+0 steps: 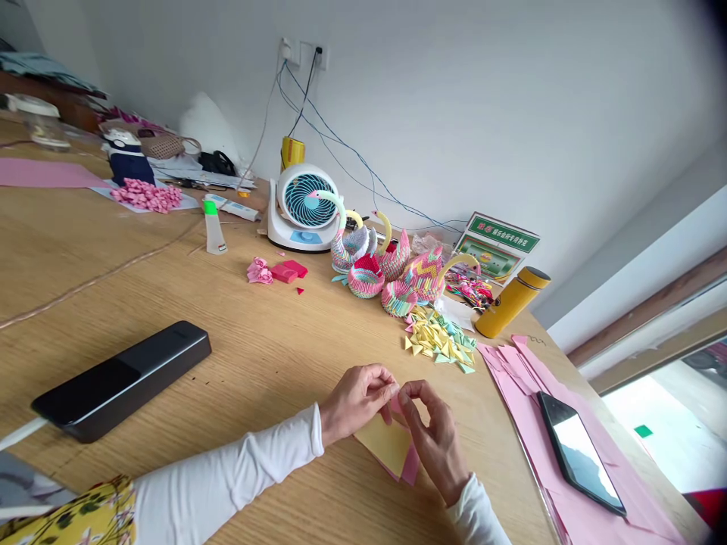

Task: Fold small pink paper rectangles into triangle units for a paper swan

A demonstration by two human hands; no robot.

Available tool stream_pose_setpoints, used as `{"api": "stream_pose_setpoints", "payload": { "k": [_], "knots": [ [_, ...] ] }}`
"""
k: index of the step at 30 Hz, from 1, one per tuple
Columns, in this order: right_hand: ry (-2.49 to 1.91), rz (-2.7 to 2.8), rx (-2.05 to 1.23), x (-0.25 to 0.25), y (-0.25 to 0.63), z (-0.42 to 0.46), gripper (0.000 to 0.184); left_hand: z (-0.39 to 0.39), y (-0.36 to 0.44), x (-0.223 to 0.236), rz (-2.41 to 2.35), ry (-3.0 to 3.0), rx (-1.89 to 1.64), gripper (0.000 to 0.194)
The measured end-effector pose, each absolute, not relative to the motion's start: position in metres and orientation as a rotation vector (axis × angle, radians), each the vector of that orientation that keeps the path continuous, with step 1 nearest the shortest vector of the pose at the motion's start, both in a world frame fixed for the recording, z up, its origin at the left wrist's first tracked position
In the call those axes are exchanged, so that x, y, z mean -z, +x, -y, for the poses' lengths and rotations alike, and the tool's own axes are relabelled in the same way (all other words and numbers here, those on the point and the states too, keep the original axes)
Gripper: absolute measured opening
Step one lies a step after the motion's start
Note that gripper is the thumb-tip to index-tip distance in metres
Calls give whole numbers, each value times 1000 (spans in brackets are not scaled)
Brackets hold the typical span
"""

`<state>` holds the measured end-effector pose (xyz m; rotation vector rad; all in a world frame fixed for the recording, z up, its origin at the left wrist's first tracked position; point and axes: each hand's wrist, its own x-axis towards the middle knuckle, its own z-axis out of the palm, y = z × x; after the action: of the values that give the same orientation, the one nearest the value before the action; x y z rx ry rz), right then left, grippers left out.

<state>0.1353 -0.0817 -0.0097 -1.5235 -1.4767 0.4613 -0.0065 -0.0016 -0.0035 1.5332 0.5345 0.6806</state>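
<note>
Small pink paper is held in the air between both hands, just above the paper stack. Left hand: thumb and fingers pinched on its left edge. Right hand: thumb and forefinger pinched on its right side; fingertips of the two hands nearly touching. Exact fold of the piece can't be told, mostly hidden by fingers. Paper stack, yellow on top with pink showing at the edges, is laid on the table under the hands. Beyond the hands, folded triangles in yellow and green are heaped in front of the paper swans. To the right, a phone is laid on pink sheets; yellow bottle is stood near their far end. Fan is placed behind, left of the swans; black box is set well apart at left.
</note>
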Motion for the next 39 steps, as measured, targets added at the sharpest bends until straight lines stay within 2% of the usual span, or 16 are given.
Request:
{"api": "stream_pose_setpoints", "payload": {
  "k": [17,21,22,27,33,39],
  "knots": [
    [-1486,1512,-407,15,139,79,23,0,-6,11,-483,1551,-733,31],
    [-1425,1437,-409,17,139,78,18,1,-5,9,-521,1474,-767,33],
    [-1409,1388,-417,18,139,79,17,1,-5,7,-542,1439,-779,33],
    [-1407,1171,-546,19,138,79,39,3,-4,0,-594,1281,-845,35],
    [-1330,1103,-742,18,139,77,26,3,-3,1,-546,1243,-801,38],
    [-1317,1078,-729,17,139,79,30,2,-6,2,-505,1299,-696,40]
  ]
}}
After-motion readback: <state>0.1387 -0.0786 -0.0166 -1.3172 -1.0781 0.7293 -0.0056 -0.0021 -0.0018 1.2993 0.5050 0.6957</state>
